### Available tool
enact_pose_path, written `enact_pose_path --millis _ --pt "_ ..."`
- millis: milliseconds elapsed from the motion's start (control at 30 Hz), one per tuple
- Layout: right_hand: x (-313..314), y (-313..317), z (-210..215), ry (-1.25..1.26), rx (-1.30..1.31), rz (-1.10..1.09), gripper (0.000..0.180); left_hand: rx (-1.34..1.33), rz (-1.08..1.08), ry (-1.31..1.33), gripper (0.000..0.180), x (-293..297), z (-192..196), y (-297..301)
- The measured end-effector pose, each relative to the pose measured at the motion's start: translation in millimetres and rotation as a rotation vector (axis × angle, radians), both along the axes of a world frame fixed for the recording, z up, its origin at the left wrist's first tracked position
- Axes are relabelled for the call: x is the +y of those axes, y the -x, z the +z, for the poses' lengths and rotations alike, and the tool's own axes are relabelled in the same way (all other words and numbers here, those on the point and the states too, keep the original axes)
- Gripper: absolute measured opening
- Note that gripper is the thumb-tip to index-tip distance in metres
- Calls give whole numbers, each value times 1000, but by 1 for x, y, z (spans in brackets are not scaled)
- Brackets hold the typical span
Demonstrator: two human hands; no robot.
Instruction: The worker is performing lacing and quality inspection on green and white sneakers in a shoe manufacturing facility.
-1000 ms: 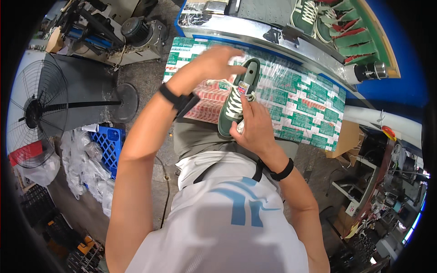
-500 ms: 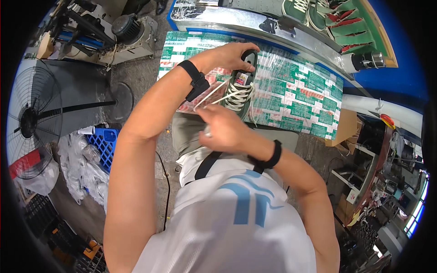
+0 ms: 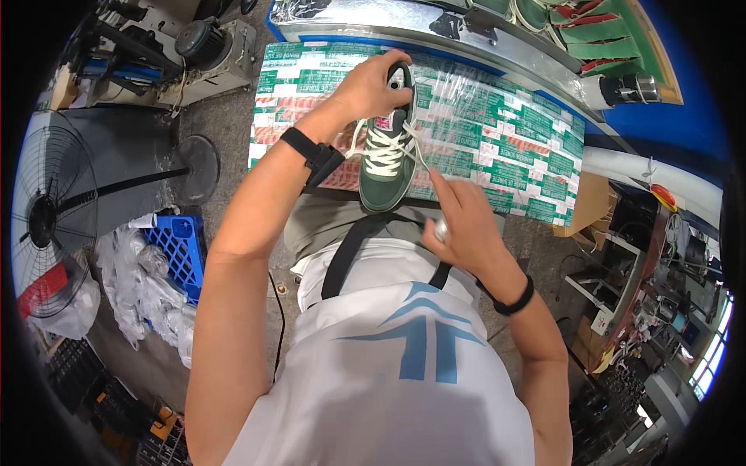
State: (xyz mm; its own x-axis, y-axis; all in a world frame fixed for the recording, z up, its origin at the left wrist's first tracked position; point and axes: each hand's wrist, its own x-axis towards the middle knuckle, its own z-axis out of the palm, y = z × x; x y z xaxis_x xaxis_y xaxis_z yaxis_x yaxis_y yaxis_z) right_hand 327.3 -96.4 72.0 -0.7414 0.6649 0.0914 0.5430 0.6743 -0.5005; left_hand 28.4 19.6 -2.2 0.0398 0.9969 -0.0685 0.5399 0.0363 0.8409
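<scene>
A dark green sneaker (image 3: pixel 380 189) with off-white laces lies on a wrapped green and white surface, its toe pointing at me. Around its heel collar, my left hand (image 3: pixel 367 89) is closed, thumb across the opening and fingers on the far rim. One lace (image 3: pixel 420 145) slants from the eyelets toward the extended index finger of my right hand (image 3: pixel 472 229); whether the fingertip touches it is unclear. The other fingers of that hand curl round a small silvery object (image 3: pixel 441 229), mostly hidden in the palm. Another loose lace loop hangs at the shoe's left side.
The green and white printed surface (image 3: pixel 497 147) has a metal rail (image 3: pixel 435 31) behind it. A rack with green and red shoe parts (image 3: pixel 602 35) stands at the far right. To the left are a floor fan (image 3: pixel 47 217) and a blue crate (image 3: pixel 183 256) with plastic bags.
My right hand has moved from the shoe's left side to its right. The shoe and my left hand have shifted left in the view, and the toe now shows.
</scene>
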Motion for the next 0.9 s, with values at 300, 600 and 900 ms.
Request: enact_pose_path --millis 300,600,900 --pt "6 10 -23 100 162 -91 81 220 78 -55 61 -4 5 -11" --pt "1 12 -26 60 118 -40 84 164 53 -33 69 -2 -1 -7" --pt "5 48 -18 -39 215 -20 82 192 88 -55 65 -4 3 -12"
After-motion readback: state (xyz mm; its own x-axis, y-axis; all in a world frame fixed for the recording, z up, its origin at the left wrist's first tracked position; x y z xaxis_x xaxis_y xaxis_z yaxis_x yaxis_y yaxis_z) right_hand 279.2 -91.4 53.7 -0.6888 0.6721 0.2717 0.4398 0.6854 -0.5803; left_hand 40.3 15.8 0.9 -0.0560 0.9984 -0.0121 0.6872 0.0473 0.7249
